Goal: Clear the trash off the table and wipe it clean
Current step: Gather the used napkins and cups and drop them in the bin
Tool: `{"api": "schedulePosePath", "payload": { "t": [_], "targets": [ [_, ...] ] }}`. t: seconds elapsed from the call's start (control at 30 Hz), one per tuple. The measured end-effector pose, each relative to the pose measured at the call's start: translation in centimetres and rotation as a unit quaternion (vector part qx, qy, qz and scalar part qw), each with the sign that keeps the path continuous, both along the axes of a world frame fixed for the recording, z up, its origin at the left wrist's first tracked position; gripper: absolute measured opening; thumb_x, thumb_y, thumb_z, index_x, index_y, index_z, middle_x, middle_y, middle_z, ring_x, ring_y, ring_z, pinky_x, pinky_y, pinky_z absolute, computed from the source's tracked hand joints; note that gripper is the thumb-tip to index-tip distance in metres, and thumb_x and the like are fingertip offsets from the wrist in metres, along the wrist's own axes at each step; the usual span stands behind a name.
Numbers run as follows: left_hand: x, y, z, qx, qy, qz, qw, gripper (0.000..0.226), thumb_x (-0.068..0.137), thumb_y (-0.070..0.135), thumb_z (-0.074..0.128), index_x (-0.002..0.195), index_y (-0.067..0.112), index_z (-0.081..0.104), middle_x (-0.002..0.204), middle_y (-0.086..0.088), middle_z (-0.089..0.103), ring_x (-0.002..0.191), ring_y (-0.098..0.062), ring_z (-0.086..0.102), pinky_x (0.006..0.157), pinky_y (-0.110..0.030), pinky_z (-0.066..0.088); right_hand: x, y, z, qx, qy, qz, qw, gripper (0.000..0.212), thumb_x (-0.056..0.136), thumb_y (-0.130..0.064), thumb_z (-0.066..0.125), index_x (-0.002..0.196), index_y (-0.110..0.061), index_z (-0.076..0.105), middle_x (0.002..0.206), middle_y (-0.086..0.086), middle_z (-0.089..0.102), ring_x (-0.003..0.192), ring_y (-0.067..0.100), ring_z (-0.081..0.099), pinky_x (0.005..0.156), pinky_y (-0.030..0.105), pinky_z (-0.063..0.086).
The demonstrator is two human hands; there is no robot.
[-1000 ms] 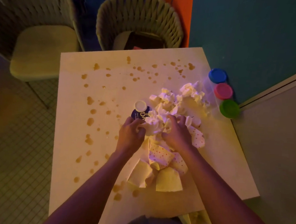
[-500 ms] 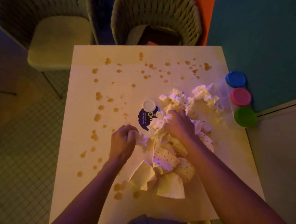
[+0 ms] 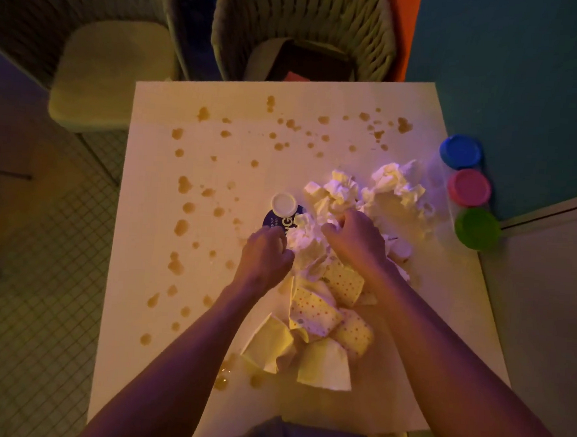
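Note:
A heap of crumpled white tissues [image 3: 386, 197] lies right of centre on the white table [image 3: 159, 311]. Dotted and plain paper napkins [image 3: 315, 314] lie nearer to me. My left hand [image 3: 266, 254] is curled round a wad of tissue at the heap's left edge. My right hand [image 3: 353, 239] digs its curled fingers into the tissues in the middle of the heap. A dark blue bottle with a white cap [image 3: 282, 209] lies just beyond my left hand, partly under tissue. Brown spill spots [image 3: 182, 227] dot the table's left and far parts.
Three tubs with blue [image 3: 460, 151], pink [image 3: 469, 188] and green [image 3: 477, 228] lids stand along the table's right edge by the teal wall. Two woven chairs [image 3: 302, 33] stand beyond the far edge, a dark object on the right chair's seat. Tiled floor lies to the left.
My left hand pulled back towards me with a wad of tissue, then moved forward again to the heap beside the bottle. My right hand stayed buried in the tissues.

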State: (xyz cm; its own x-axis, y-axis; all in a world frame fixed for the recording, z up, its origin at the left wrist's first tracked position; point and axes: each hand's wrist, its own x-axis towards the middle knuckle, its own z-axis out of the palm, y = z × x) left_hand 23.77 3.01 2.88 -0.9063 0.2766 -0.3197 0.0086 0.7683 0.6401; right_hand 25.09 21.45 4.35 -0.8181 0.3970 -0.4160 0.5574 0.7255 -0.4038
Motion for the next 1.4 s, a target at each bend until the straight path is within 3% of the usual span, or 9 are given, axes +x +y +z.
{"api": "schedulePosePath", "payload": {
  "t": [0.17, 0.27, 0.4, 0.6, 0.87, 1.0, 1.13, 1.27, 1.4],
  "targets": [
    [-1.2, 2.0, -0.1, -0.002, 0.004, -0.06, 0.998, 0.038, 0.076, 0.002, 0.053, 0.108, 0.023, 0.059, 0.119, -0.003, 0.05, 0.096, -0.029, 0.059, 0.078, -0.035, 0.047, 1.2, 1.3, 1.5, -0.103, 0.071, -0.108, 0.986, 0.01, 0.089, -0.027, 0.051, 0.093, -0.018, 0.049, 0.09, 0.006, 0.059, 0.082, 0.026, 0.049, 0.07, 0.032, 0.034],
    [-1.6, 3.0, -0.5, -0.054, 0.0, -0.121, 0.991, 0.061, 0.08, 0.007, 0.056, 0.134, 0.035, 0.051, 0.142, -0.003, 0.037, 0.109, -0.028, 0.059, 0.082, -0.036, 0.051, 2.1, 2.4, 1.7, -0.13, 0.086, -0.16, 0.975, 0.022, 0.087, -0.022, 0.052, 0.102, -0.008, 0.06, 0.1, 0.014, 0.066, 0.092, 0.034, 0.057, 0.072, 0.034, 0.039],
    [-1.9, 3.8, -1.9, -0.089, -0.052, -0.147, 0.984, 0.066, 0.083, 0.024, 0.066, 0.143, 0.038, 0.043, 0.151, -0.005, 0.028, 0.115, -0.036, 0.058, 0.09, -0.045, 0.054, 3.5, 3.6, 2.2, -0.146, 0.106, -0.193, 0.964, 0.021, 0.084, -0.022, 0.054, 0.104, -0.016, 0.058, 0.095, 0.009, 0.064, 0.093, 0.032, 0.059, 0.07, 0.03, 0.034],
    [-1.9, 3.9, -2.9, -0.104, 0.012, -0.131, 0.986, 0.029, 0.084, 0.028, 0.068, 0.11, 0.016, 0.064, 0.114, -0.009, 0.062, 0.105, -0.033, 0.061, 0.079, -0.038, 0.049, 4.3, 4.1, 2.1, -0.138, 0.036, -0.144, 0.979, 0.03, 0.085, -0.047, 0.054, 0.107, -0.027, 0.054, 0.102, 0.006, 0.069, 0.1, 0.033, 0.063, 0.079, 0.036, 0.046],
    [-1.5, 2.9, -0.5, -0.034, 0.021, -0.038, 0.998, 0.026, 0.082, 0.027, 0.069, 0.102, 0.014, 0.06, 0.101, -0.01, 0.062, 0.092, -0.034, 0.058, 0.07, -0.033, 0.035, 2.7, 3.5, 0.2, -0.007, -0.063, 0.002, 0.998, 0.073, 0.08, -0.077, 0.056, 0.137, -0.031, 0.052, 0.135, 0.007, 0.052, 0.122, 0.032, 0.057, 0.097, 0.04, 0.044],
    [-0.1, 1.7, 0.7, 0.017, 0.021, -0.015, 1.0, 0.02, 0.081, 0.013, 0.063, 0.1, 0.018, 0.06, 0.102, -0.001, 0.055, 0.092, -0.031, 0.058, 0.071, -0.031, 0.035, 1.8, 3.1, -0.6, 0.028, -0.082, 0.016, 0.996, 0.081, 0.078, -0.07, 0.066, 0.137, -0.017, 0.048, 0.139, 0.011, 0.037, 0.122, 0.037, 0.055, 0.094, 0.042, 0.044],
    [1.6, 0.5, 1.0, 0.041, 0.03, -0.057, 0.997, 0.054, 0.074, 0.006, 0.053, 0.117, 0.038, 0.065, 0.125, 0.01, 0.062, 0.104, -0.016, 0.059, 0.081, -0.029, 0.045, 1.5, 3.3, -1.3, 0.034, -0.085, 0.028, 0.995, 0.078, 0.078, -0.059, 0.072, 0.135, -0.013, 0.046, 0.137, 0.012, 0.041, 0.12, 0.037, 0.055, 0.091, 0.041, 0.046],
    [2.1, -0.1, 0.4, 0.031, 0.02, -0.01, 0.999, 0.03, 0.073, 0.02, 0.052, 0.093, 0.029, 0.073, 0.099, 0.004, 0.073, 0.09, -0.023, 0.066, 0.074, -0.032, 0.048, 1.1, 3.3, -1.6, -0.008, -0.062, 0.028, 0.998, 0.056, 0.081, -0.035, 0.069, 0.129, -0.013, 0.049, 0.13, 0.013, 0.052, 0.119, 0.037, 0.055, 0.085, 0.039, 0.045],
    [1.8, 0.4, 0.4, 0.0, 0.003, -0.009, 1.0, 0.024, 0.082, 0.037, 0.046, 0.072, 0.017, 0.054, 0.074, -0.002, 0.059, 0.073, -0.026, 0.056, 0.059, -0.035, 0.038, 0.9, 3.6, -1.5, -0.066, -0.033, -0.014, 0.997, 0.045, 0.079, -0.022, 0.066, 0.122, -0.01, 0.056, 0.127, 0.013, 0.062, 0.116, 0.034, 0.058, 0.087, 0.037, 0.05]
  ]
}}
